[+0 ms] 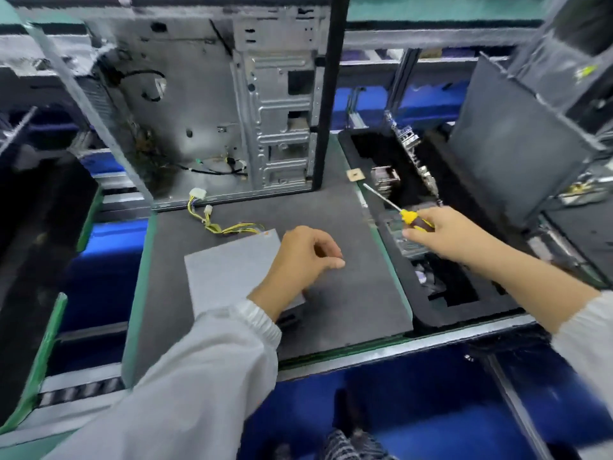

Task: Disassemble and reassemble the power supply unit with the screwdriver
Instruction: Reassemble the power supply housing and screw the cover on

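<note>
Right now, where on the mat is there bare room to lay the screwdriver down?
Bare mat lies between the computer case and the left hand, and right of the power supply unit up to the foam tray. The tray itself is crowded, as is the cable bundle.

The right hand (444, 234) grips a yellow-handled screwdriver (398, 209) over a black foam tray (464, 313). The left hand (298, 257), fingers loosely curled, hovers at the grey power supply (229, 270) lying flat on the table (348, 293), its yellow wires (229, 227) trailing toward an open computer case (205, 104).
</note>
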Available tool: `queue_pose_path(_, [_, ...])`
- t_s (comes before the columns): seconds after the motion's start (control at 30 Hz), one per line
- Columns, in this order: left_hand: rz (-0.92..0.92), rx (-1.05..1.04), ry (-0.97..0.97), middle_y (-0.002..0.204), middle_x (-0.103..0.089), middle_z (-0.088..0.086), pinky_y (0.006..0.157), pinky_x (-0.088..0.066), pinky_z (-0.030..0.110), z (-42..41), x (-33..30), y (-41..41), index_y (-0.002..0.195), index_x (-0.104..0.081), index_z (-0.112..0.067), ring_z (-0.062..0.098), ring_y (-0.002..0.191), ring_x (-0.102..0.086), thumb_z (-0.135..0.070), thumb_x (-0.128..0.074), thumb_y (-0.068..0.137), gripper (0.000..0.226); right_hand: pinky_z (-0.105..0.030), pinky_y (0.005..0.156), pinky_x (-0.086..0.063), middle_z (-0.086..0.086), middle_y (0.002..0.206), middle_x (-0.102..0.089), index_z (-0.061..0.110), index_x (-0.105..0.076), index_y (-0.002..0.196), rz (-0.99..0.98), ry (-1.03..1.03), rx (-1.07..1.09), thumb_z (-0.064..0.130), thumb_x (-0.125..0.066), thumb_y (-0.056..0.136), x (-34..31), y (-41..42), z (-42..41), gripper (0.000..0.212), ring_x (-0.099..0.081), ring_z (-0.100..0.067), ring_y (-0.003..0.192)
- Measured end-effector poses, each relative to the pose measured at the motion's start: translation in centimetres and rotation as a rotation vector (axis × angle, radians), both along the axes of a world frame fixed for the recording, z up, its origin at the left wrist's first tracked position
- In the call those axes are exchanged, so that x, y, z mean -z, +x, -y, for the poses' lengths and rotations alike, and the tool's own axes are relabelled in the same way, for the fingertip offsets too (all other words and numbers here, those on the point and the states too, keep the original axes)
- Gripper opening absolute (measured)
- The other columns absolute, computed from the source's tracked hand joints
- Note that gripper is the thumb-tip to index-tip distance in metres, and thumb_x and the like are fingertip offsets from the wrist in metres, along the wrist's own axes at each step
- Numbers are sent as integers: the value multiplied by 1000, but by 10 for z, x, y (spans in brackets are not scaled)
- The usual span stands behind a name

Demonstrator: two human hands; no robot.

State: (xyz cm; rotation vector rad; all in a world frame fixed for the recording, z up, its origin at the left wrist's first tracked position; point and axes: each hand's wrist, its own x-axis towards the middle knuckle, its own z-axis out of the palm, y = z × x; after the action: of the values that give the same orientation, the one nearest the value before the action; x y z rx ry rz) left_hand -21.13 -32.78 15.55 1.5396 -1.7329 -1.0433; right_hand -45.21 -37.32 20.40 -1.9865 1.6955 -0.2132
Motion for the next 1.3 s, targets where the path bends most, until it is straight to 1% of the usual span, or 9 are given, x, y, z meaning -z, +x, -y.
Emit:
queue_pose_path(0.07, [105, 50, 28, 73, -70, 2, 59, -40, 4, 27, 5, -30, 78, -76, -7, 1, 59, -55, -8, -85, 73, 10, -30, 53, -24, -2, 59, -36, 11, -60, 72, -9, -12, 80, 27, -67, 86, 10, -40, 21, 22, -34, -17, 55])
queue_pose_path(0.13, [228, 86, 55, 76, -71, 5, 62, -41, 7, 53, 13, -53, 76, -75, -9, 7, 63, -57, -10, -84, 73, 10, -29, 53, -27, -1, 55, -38, 14, -61, 67, -12, -9, 142, 29, -68, 84, 24, -71, 40, 24, -36, -16, 52])
queue_pose_path(0.27, [485, 78, 133, 89, -72, 9, 80, -53, 38, 90, 39, -79, 83, -70, -10, 26, 86, -65, -25, -77, 84, 17, -32, 60, -49, -7, 56, -56, 19, -61, 66, -9, 3, 173, 30, -63, 86, 54, -107, 71, 22, -59, -23, 53])
queue_pose_path(0.4, [658, 62, 200, 90, -67, 8, 67, -44, 32, 106, 61, -85, 81, -56, -14, 30, 87, -62, -41, -66, 91, 31, -31, 57, -42, 6, 55, -51, 31, -63, 67, 16, 10, 133, 35, -70, 82, 75, -127, 102, 18, -49, -15, 55])
queue_pose_path(0.6, [546, -25, 182, 73, -59, -7, 55, -37, 28, 116, 76, -86, 74, -52, -23, 17, 75, -57, -38, -71, 87, 27, -27, 51, -33, 15, 66, -49, 42, -61, 71, 11, -46, 42, 39, -74, 78, 99, -126, 140, 15, -49, -11, 65])
queue_pose_path(0.73, [460, -58, 227, 71, -61, -9, 68, -52, 34, 118, 77, -82, 69, -54, -28, 8, 64, -54, -26, -78, 82, 27, -34, 58, -40, 8, 74, -50, 25, -65, 74, -6, -114, -31, 38, -73, 80, 115, -114, 154, 16, -50, -18, 73])
queue_pose_path(0.9, [432, -52, 250, 69, -62, -10, 71, -55, 38, 122, 74, -76, 79, -60, -24, 10, 61, -56, -22, -80, 80, 20, -37, 65, -49, 3, 89, -56, 14, -67, 83, -137, -182, -82, 39, -69, 83, 120, -113, 168, 25, -54, -20, 79])
queue_pose_path(1.07, [481, -80, 186, 70, -61, -12, 70, -53, 34, 125, 68, -70, 84, -62, -25, 6, 65, -56, -27, -72, 87, 11, -34, 60, -43, 4, 81, -53, 19, -66, 76, -123, -110, -176, 37, -70, 82, 115, -115, 172, 19, -54, -19, 75])
queue_pose_path(1.3, [485, -97, 162, 67, -61, -10, 66, -51, 31, 125, 64, -68, 78, -63, -26, 4, 64, -55, -31, -70, 88, 13, -36, 63, -45, 3, 84, -52, 15, -58, 70, -227, -69, -303, 43, -68, 83, 114, -101, 169, 32, -52, -18, 75])
